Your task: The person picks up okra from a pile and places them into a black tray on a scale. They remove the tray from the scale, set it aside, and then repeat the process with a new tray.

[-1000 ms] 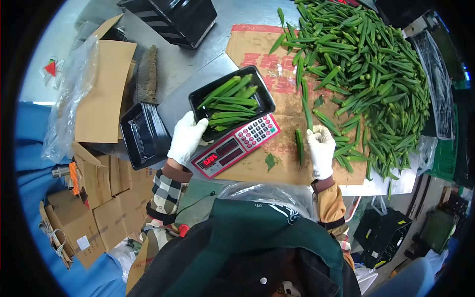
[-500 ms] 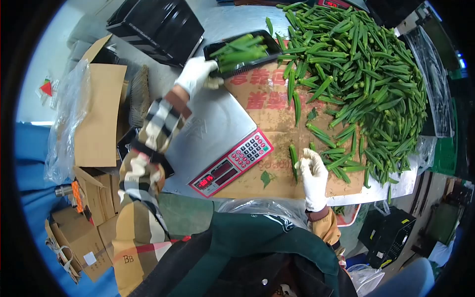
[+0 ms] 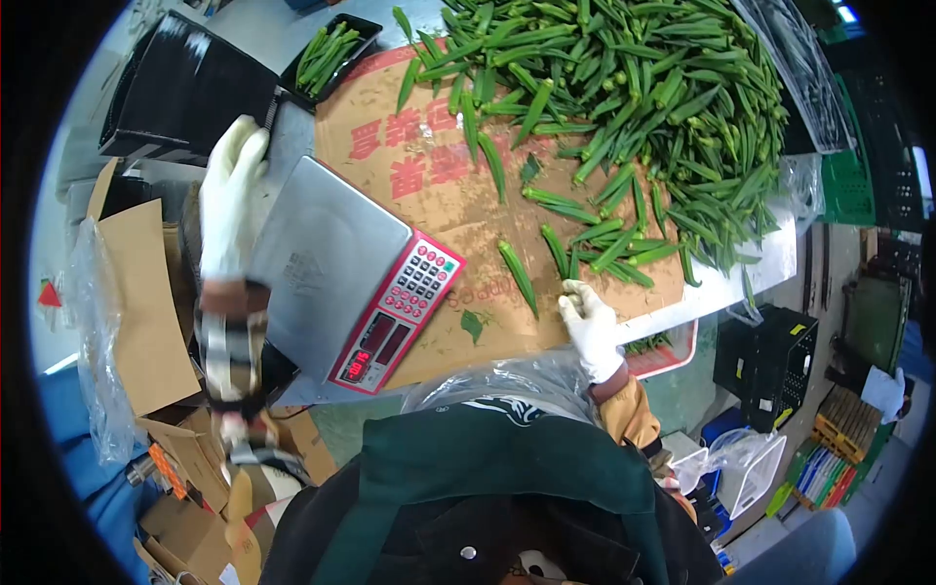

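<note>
My left hand, in a white glove, reaches up beside the scale with its fingers stretched out. Its fingertips are at the lower edge of a glossy black box-shaped stack. Beyond it, a black tray holds several okra pods. My right hand, also white-gloved, is low over the cardboard, thumb and fingers closed at the lower end of an okra pod. More loose pods lie around it, and one pod rests apart to its left.
A big okra heap covers the back right of the cardboard sheet. The flat scale with a red-edged keypad stands at left. An open carton is further left, and black crates stand on the floor at right.
My left hand has left the okra-filled tray and moved down to the black stack; the tray now stands further back beside that stack. My right hand has shifted slightly right over the cardboard. The view has turned.
</note>
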A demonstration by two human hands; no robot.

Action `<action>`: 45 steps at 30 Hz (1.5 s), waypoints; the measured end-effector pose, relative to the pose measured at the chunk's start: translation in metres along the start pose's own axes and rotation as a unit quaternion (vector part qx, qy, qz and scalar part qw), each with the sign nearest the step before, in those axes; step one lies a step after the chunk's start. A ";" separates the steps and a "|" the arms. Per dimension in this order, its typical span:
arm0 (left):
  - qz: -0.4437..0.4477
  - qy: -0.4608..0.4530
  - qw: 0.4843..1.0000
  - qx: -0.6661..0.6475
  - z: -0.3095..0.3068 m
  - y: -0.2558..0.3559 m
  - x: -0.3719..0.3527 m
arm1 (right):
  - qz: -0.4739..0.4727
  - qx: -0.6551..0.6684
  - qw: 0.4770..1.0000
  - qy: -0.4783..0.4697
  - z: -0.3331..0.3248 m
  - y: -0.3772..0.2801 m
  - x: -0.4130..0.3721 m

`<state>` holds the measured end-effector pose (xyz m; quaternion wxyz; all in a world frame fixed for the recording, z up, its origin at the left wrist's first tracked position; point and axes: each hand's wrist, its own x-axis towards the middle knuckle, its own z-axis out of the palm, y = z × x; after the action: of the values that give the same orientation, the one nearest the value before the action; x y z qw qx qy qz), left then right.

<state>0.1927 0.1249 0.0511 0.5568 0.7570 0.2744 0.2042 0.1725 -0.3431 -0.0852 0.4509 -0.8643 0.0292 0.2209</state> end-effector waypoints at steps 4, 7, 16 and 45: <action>0.055 0.168 0.926 0.334 -0.073 -0.013 -0.091 | -0.145 -0.074 0.987 -0.003 0.025 -0.002 0.004; 0.000 0.263 0.820 0.508 -0.164 -0.096 -0.154 | -0.198 -0.252 0.947 -0.006 0.051 -0.020 0.014; -0.099 0.218 0.953 0.184 -0.174 -0.156 -0.231 | -0.169 -0.139 0.975 0.025 0.060 0.012 0.041; 0.246 0.023 0.857 0.453 0.025 -0.003 -0.187 | -0.326 -0.197 0.909 0.171 -0.131 0.044 0.109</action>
<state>0.0643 -0.0133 0.0398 0.0782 0.9634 0.1543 0.2046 0.3064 -0.4572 -0.0986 0.3063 -0.9215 -0.2216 -0.0886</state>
